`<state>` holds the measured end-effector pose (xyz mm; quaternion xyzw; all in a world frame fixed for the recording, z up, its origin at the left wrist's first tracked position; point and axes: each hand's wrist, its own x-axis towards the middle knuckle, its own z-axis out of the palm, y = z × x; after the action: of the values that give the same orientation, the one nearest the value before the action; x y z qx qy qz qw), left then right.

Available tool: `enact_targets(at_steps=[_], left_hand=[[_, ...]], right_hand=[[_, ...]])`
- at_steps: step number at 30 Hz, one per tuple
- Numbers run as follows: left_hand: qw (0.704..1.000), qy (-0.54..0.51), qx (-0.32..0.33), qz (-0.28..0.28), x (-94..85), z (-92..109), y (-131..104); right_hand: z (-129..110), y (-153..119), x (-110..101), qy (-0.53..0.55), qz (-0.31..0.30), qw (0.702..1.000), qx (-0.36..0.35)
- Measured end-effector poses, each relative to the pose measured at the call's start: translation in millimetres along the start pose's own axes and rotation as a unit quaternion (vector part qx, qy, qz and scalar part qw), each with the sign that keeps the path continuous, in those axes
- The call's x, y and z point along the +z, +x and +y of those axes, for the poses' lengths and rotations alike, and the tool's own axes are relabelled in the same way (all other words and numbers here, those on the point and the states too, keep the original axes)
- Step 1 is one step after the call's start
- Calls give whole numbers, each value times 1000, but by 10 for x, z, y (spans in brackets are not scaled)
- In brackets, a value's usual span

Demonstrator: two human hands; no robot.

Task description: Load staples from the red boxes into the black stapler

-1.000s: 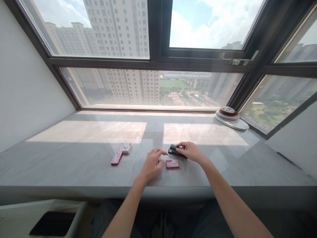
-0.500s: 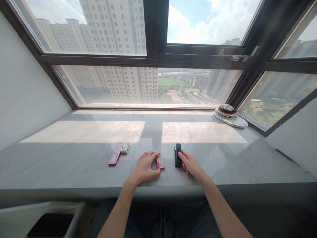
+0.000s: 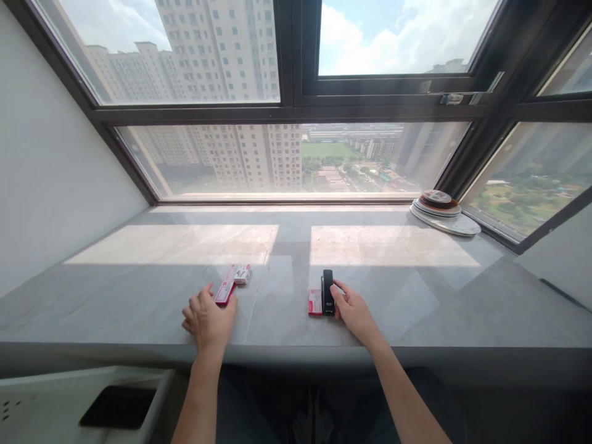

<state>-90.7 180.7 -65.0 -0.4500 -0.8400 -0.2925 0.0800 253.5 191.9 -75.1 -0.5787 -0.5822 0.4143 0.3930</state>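
A black stapler lies lengthwise on the grey stone sill, and my right hand grips it from the right with the thumb over its edge. Against the stapler's left side is a small red-and-white box. My left hand reaches around the near end of another small red-and-white box, thumb at its right and fingers spread at its left. Whether the thumb touches that box I cannot tell. Just beyond, a white box with dark print and a further pink-and-white one sit close together.
A stack of plates or discs stands in the far right corner by the window frame. The sill's front edge runs across below my hands. At lower left, a pale bin-like container holds something dark.
My left hand has left the box beside the stapler and moved left to the other boxes. The stapler and that box now sit side by side. The view has shifted slightly.
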Motion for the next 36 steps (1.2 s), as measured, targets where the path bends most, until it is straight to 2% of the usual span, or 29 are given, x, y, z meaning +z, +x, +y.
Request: enact_targets(at_steps=[2,4,6,8,10,12,14,17,19,23,27,29,31,33,35,36], left_hand=[[998,23,23,-61,-20,-192,63],[988,21,81,-129,-54,-258,59],[966,-13,156,-206,-106,-223,17],[926,-80,222,-295,-164,-123,-31],[886,-147,259,-356,-208,27,-77],[865,-191,280,-369,-219,225,-128],[857,-229,296,-354,-189,461,-192],[842,-285,327,-322,-79,816,-302],[825,-304,353,-320,14,995,-366],[796,-309,374,-361,146,1160,-463],[790,-312,392,-354,86,1169,-495],[803,-317,386,-326,6,1116,-404],[848,-310,341,-263,-52,987,-196],[905,-282,265,-178,-53,759,104],[937,-251,204,-132,9,451,416],[962,-186,168,-114,56,283,549]], right_hand=[[14,9,2,-6,-1,1000,3],[24,17,-2,-7,-8,1000,3],[37,24,-9,-2,-14,1000,2],[53,31,-10,4,-17,1000,2],[71,36,-7,11,-18,1000,2],[87,40,-3,19,-22,1000,2],[98,43,-5,28,-34,999,1],[93,43,-18,37,-50,998,0],[74,39,-30,40,-53,998,-4],[11,17,-54,41,-65,997,-21],[-28,-7,-68,46,-79,995,-26],[-27,-12,-69,49,-75,996,-19],[-17,-13,-69,52,-70,996,-10],[-5,-13,-69,53,-67,996,-3],[3,-13,-67,52,-64,997,2],[5,-14,-66,52,-63,997,3]])
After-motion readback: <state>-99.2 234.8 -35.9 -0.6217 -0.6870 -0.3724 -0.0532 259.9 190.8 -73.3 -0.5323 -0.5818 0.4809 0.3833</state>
